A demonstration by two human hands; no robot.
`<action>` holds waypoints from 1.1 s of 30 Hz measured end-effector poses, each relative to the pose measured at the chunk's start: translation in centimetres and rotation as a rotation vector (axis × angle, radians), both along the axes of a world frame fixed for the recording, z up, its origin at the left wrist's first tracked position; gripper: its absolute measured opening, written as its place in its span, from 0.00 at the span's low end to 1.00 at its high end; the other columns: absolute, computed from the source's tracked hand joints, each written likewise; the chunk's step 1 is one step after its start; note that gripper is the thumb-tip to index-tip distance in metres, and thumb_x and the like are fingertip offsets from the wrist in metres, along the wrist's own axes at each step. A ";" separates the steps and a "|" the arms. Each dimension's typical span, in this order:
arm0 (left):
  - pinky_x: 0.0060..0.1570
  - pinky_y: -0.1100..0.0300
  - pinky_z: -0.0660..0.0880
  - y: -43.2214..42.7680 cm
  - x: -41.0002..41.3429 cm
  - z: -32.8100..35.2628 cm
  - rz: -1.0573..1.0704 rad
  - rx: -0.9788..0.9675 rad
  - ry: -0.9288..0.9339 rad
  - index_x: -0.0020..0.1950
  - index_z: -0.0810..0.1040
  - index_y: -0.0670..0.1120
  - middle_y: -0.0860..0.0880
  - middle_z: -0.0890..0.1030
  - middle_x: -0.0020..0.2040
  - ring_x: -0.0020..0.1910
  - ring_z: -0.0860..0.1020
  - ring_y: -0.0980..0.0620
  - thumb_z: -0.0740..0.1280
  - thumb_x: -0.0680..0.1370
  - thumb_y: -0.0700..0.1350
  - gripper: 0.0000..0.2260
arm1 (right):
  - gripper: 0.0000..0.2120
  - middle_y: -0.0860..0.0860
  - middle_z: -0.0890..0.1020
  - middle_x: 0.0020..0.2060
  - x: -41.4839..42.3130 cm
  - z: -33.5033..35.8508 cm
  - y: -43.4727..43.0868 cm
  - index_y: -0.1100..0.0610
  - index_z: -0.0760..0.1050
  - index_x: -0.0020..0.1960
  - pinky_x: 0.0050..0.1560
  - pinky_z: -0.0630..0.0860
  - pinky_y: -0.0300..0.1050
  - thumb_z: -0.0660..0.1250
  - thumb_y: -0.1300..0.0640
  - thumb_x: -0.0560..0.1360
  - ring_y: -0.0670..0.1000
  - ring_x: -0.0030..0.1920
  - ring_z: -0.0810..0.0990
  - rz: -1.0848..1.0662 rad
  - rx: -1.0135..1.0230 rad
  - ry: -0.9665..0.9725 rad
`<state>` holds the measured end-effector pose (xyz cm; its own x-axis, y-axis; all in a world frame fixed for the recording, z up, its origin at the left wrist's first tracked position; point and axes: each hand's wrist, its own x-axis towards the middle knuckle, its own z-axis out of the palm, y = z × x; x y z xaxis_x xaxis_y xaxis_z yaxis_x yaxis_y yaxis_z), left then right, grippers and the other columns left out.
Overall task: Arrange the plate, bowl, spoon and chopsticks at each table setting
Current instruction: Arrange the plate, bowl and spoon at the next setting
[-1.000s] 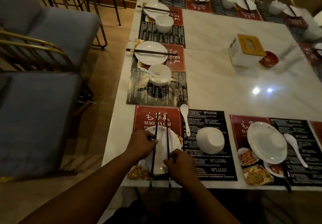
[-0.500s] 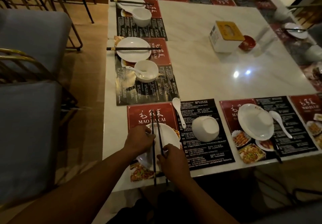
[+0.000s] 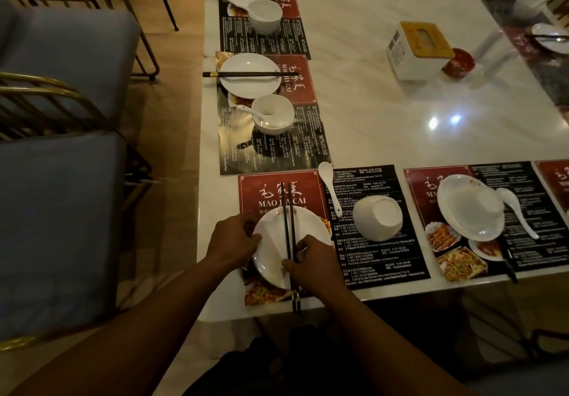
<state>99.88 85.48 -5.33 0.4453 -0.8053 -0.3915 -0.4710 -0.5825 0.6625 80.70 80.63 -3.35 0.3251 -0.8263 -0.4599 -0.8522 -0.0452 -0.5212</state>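
A white plate [image 3: 274, 251] lies on the red and black placemat [image 3: 264, 194] at the table's near left corner. Two black chopsticks [image 3: 288, 226] lie side by side across it, pointing away from me. My right hand [image 3: 312, 261] pinches them near their lower ends. At the plate's left rim my left hand [image 3: 234, 238] holds the edge, thumb on top. To the right, on the same mat, a white bowl [image 3: 378, 217] stands upside down. A white spoon [image 3: 330, 184] lies beyond it.
The setting to the right has a plate [image 3: 458, 211], a spoon [image 3: 518, 211] and dark chopsticks [image 3: 506, 260] near the edge. Two laid settings with plate [image 3: 249, 88] and bowl [image 3: 272, 114] line the left side. A tissue box [image 3: 418, 49] stands mid-table. Grey chairs [image 3: 61, 211] stand to the left.
The two chopsticks have come together on the plate. My left hand has let go of its chopstick and moved to the plate's left rim; my right hand stays on them.
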 end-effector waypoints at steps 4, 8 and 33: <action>0.44 0.64 0.74 0.5 -0.1 -0.4 0.010 -0.001 0.034 0.61 0.80 0.53 0.55 0.84 0.51 0.41 0.77 0.62 0.76 0.72 0.46 0.18 | 0.18 0.48 0.83 0.42 0.0 -0.1 -0.3 0.53 0.77 0.55 0.47 0.78 0.41 0.77 0.49 0.69 0.47 0.45 0.81 0.017 0.023 -0.004; 0.49 0.59 0.76 0.6 -0.2 -0.4 0.027 0.000 0.056 0.62 0.80 0.52 0.53 0.84 0.53 0.45 0.80 0.56 0.76 0.73 0.46 0.18 | 0.18 0.47 0.82 0.42 -0.1 -0.2 -0.2 0.53 0.77 0.55 0.50 0.79 0.43 0.77 0.49 0.70 0.47 0.45 0.81 0.014 0.030 -0.013; 0.50 0.60 0.75 1.0 -0.7 -0.1 0.051 0.008 0.033 0.63 0.79 0.51 0.52 0.84 0.55 0.47 0.79 0.55 0.74 0.74 0.47 0.17 | 0.15 0.48 0.82 0.42 -0.6 -0.3 0.1 0.52 0.78 0.52 0.46 0.77 0.40 0.75 0.45 0.71 0.46 0.44 0.80 -0.023 0.041 -0.008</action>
<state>99.23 86.45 -5.47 0.4723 -0.7788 -0.4128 -0.4184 -0.6103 0.6726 80.09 80.75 -3.66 0.3101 -0.8139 -0.4913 -0.8485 -0.0038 -0.5293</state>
